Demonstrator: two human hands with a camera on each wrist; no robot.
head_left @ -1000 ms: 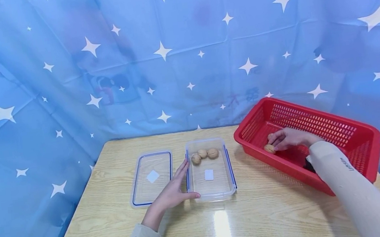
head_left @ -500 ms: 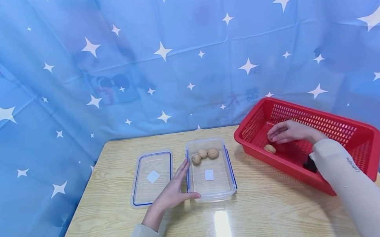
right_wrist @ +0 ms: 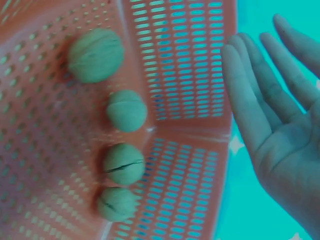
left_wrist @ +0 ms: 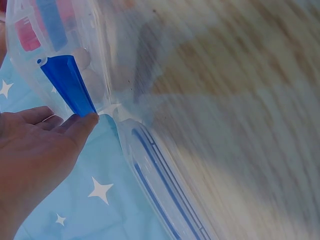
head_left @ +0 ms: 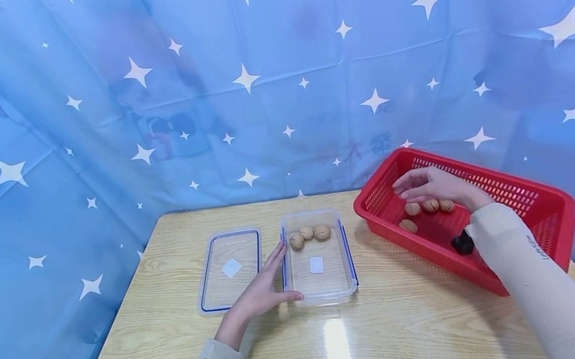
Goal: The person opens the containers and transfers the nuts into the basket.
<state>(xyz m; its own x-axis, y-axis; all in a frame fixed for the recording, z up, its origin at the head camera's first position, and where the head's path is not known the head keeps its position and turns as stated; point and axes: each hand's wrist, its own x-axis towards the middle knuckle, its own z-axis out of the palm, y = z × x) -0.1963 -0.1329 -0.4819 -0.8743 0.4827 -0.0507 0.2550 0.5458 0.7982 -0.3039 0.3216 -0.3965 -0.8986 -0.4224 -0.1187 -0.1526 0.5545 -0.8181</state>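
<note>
My left hand (head_left: 262, 290) rests against the left side of a clear plastic food box (head_left: 327, 287), its fingers straight. In the left wrist view the fingertips touch the box's blue latch (left_wrist: 70, 86). Three walnuts (head_left: 307, 233) lie at the far end of the box. On the right, my right hand (head_left: 436, 185) hovers over a red plastic basket (head_left: 480, 169) and holds nothing. Its fingers are loosely extended in the right wrist view. Below it, several walnuts (right_wrist: 125, 164) lie on the basket floor, apart from the hand.
The box's lid (head_left: 233, 288), clear with a blue seal, lies flat left of the box. A small black object (head_left: 462, 243) sits by the right sleeve at the basket. A blue curtain (head_left: 276, 85) with white stars hangs behind the wooden table (head_left: 393, 334).
My right hand has let go of a walnut at the basket's near side, then risen and moved back, uncovering more walnuts. The left hand and the box have stayed still.
</note>
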